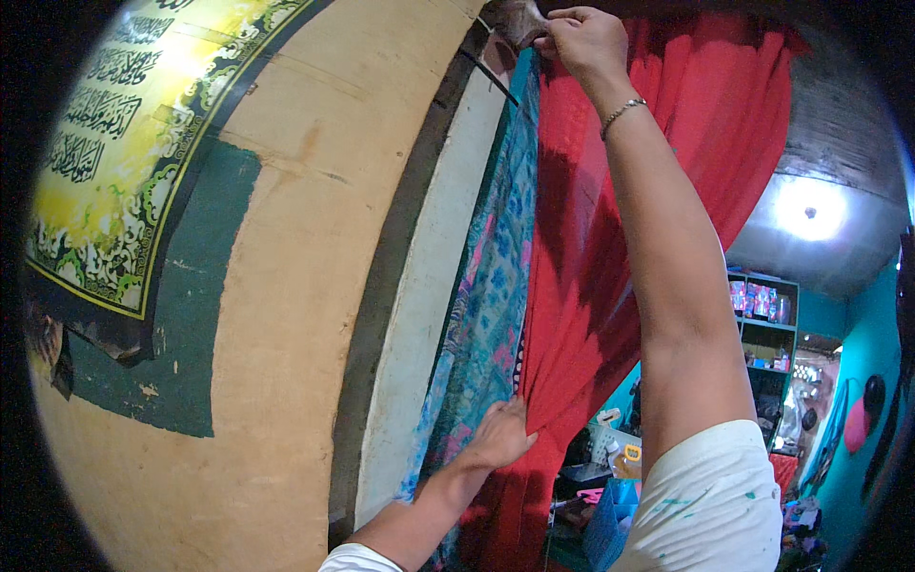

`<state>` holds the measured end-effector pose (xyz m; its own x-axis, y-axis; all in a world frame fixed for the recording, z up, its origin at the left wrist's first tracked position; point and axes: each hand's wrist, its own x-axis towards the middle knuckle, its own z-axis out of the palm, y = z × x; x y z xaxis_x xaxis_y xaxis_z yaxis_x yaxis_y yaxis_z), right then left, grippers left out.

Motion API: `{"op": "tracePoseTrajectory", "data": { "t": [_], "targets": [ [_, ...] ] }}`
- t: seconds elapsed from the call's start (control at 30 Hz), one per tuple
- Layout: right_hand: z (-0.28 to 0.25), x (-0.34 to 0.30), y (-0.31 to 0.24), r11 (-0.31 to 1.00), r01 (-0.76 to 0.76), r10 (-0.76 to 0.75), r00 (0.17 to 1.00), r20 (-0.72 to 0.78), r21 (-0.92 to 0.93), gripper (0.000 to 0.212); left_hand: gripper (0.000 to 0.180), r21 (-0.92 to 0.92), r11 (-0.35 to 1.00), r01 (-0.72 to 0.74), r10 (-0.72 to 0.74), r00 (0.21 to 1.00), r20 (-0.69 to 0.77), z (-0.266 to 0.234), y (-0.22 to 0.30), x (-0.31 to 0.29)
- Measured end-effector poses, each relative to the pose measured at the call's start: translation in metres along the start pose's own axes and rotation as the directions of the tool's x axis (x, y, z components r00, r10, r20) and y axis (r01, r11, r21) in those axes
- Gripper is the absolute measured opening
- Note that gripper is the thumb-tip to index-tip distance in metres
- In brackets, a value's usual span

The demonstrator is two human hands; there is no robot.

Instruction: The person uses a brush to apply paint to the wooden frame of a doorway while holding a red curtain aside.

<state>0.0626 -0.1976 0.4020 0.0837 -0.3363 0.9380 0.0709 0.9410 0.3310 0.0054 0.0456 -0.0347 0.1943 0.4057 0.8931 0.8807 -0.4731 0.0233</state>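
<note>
While the red curtain [577, 229] hangs beside a blue flowered curtain [491, 315], the left hand [500, 434] touches its left edge low down; whether those fingers grip, I cannot tell. At the curtain's top left corner, the right hand [588, 43] pinches a brownish cloth [519, 23], near the pale post [434, 253].

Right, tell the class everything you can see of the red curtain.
The red curtain looks like plain fabric. It hangs in long folds, spread wide above and drawn in lower down, where the left hand touches it. A blue patterned cloth hangs along its left side; the right arm crosses in front.
</note>
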Motion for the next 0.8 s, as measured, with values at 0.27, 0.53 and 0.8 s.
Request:
{"op": "tracePoseTrajectory", "data": {
  "t": [0.27,0.53,0.8],
  "targets": [
    [0.019,-0.013,0.059,0.869,0.375,-0.341,0.926,0.16,-0.323,0.024,0.068,-0.028,0.999,0.038,-0.034,0.993,0.114,-0.006,0.003,0.004],
    [-0.015,-0.071,0.036,0.843,0.479,-0.407,0.865,0.293,-0.244,0.022,0.063,-0.035,0.999,0.031,-0.029,0.998,0.047,-0.003,-0.006,-0.001],
    [-0.023,-0.02,0.027,0.853,0.467,-0.459,0.884,0.092,-0.235,0.021,0.068,-0.033,0.999,0.018,-0.015,0.994,0.104,-0.006,0.001,0.004]
  ]
}}
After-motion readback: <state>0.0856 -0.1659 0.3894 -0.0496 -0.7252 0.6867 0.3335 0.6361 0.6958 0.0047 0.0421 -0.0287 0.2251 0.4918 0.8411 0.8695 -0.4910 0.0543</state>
